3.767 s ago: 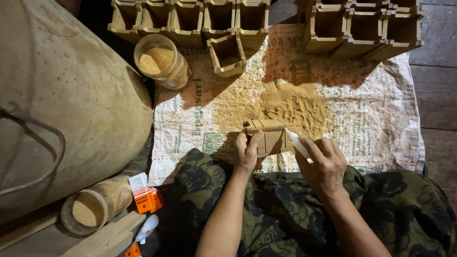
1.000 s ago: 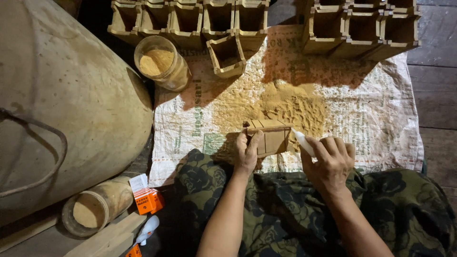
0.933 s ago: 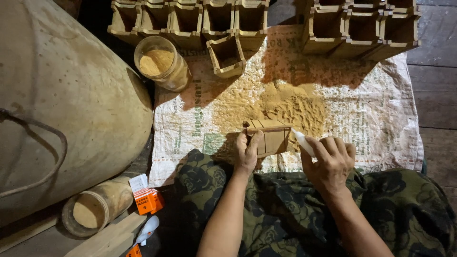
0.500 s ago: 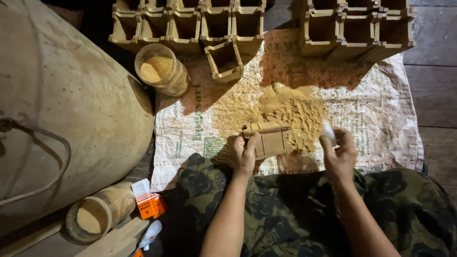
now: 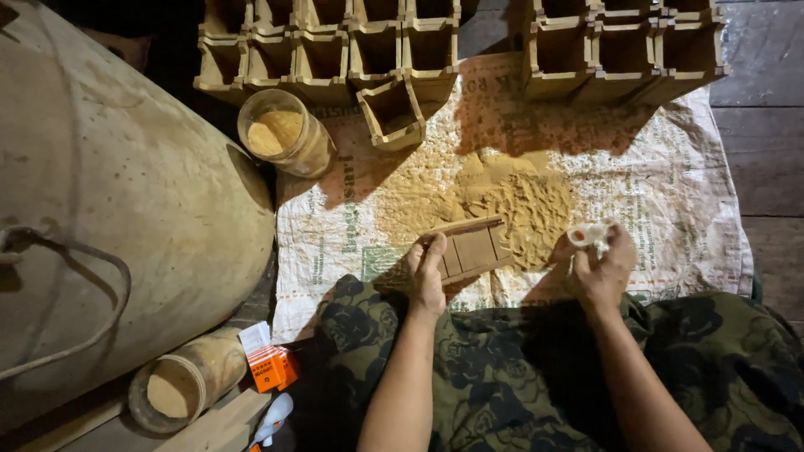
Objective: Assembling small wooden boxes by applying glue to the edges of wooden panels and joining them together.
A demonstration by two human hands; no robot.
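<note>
left hand (image 5: 427, 280) gripping wooden box (image 5: 471, 249), orange packet (image 5: 274, 368)

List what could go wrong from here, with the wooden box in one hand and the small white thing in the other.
1. The left hand grips the wooden box only at one end, tilted over the powder pile; it might slip into it.
2. The right hand pinches the small white piece above loose powder, where a dropped piece could get buried.

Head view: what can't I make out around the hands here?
- White object in right hand: too small and finger-covered to identify.
- Wooden mould held by left hand: contents unclear, in shadow.
- Back row of wooden boxes: cut by top edge.
</note>
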